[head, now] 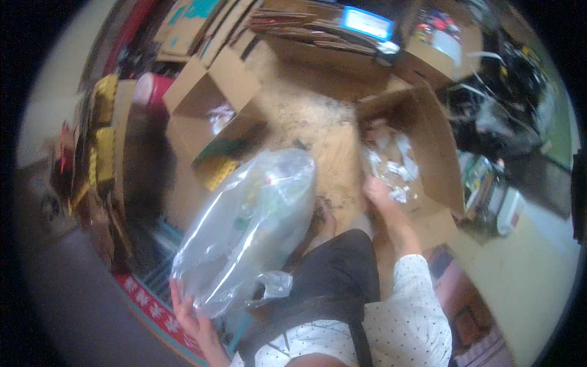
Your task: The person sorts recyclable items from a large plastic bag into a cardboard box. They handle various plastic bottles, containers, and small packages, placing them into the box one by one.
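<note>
A large clear plastic bag [247, 215] with some greenish and pale contents lies before me, left of my dark-clad knee. At its lower left end, my left hand [190, 316] touches the plastic with its fingers spread; whether they grip it is unclear. My right hand [378, 188] is at the near left side of an open cardboard box [431, 137]. White and clear scraps [399, 165] lie inside that box, just beyond the hand. Blur hides whether the right fingers hold anything.
Another open cardboard box [188, 137] with crumpled scraps stands at the left. Flattened cardboard [312, 27] is stacked at the back. A box of colourful items [435, 50] stands back right, near black bags [509, 96]. A red mat border [156, 312] runs along the lower left.
</note>
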Available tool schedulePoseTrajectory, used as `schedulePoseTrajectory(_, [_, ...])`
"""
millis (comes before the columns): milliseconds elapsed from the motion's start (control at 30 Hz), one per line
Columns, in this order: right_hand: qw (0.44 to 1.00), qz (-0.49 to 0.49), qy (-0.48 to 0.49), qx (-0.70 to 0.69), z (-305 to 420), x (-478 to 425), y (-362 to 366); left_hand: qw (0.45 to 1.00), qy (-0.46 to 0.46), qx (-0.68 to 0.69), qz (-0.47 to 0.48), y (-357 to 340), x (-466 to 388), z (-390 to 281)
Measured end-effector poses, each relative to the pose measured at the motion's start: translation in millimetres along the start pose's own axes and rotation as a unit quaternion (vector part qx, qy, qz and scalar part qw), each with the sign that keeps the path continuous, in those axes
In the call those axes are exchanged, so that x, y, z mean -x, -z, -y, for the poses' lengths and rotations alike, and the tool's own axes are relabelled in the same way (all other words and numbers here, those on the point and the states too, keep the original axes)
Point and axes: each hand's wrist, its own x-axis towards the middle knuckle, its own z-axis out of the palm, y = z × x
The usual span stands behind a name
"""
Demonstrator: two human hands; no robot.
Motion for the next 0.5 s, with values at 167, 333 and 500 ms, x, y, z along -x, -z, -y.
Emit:
schedulePoseTrajectory(167, [0.969,-0.135,0.182,-0.096,135,-12,1,0.989,-0.136,-0.052,-0.006,10,-6,13])
schedulePoseTrajectory(333, [0.971,-0.101,0.185,-0.110,284,-18,-48,0.994,-0.107,0.026,-0.001,-9,-43,5])
schedulePoseTrajectory(500, [0.938,-0.167,0.226,-0.203,325,18,-102,0.992,-0.104,0.043,0.063,-38,-60,3])
